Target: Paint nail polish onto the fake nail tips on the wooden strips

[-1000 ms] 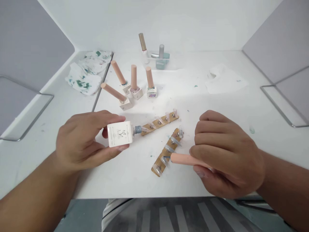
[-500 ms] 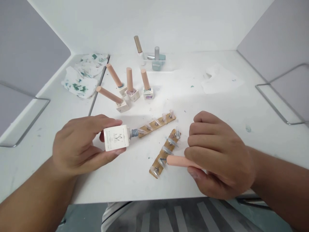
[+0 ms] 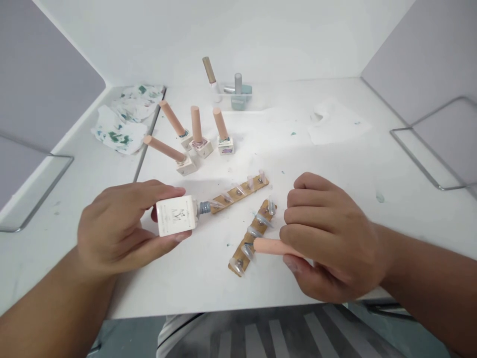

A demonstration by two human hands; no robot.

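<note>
Fingers of the left hand (image 3: 119,228) wrap a white square bottle (image 3: 176,222), thumb along its lower edge and fingertips over its top edge, so the bottle lies on its side above the white table (image 3: 335,164) with its open bluish neck (image 3: 204,207) pointing right; the palm hides the bottle's base. The right hand (image 3: 331,238) is clenched around a peach-coloured brush cap (image 3: 274,247); only the front part of the cap shows, the rest is buried in the fist; its brush tip meets the lower wooden strip (image 3: 250,240) among the clear nail tips fixed there, though the bristles are too small and too crowded by the tips to make out; whether they touch a nail tip cannot be told. A second wooden strip (image 3: 240,188) with nail tips lies just right of the bottle's neck, its near end close to or under the neck. Farther back stand four capped bottles (image 3: 196,144) with peach caps, leaning at different angles; behind them a small clear tray (image 3: 233,94) holds more bottles, blurred by distance. Stained tissues (image 3: 122,119) lie at back left; a white tissue (image 3: 335,124) lies at back right; a wire frame (image 3: 428,149) is cut off by the right edge. Both forearms run out of the bottom corners.
</note>
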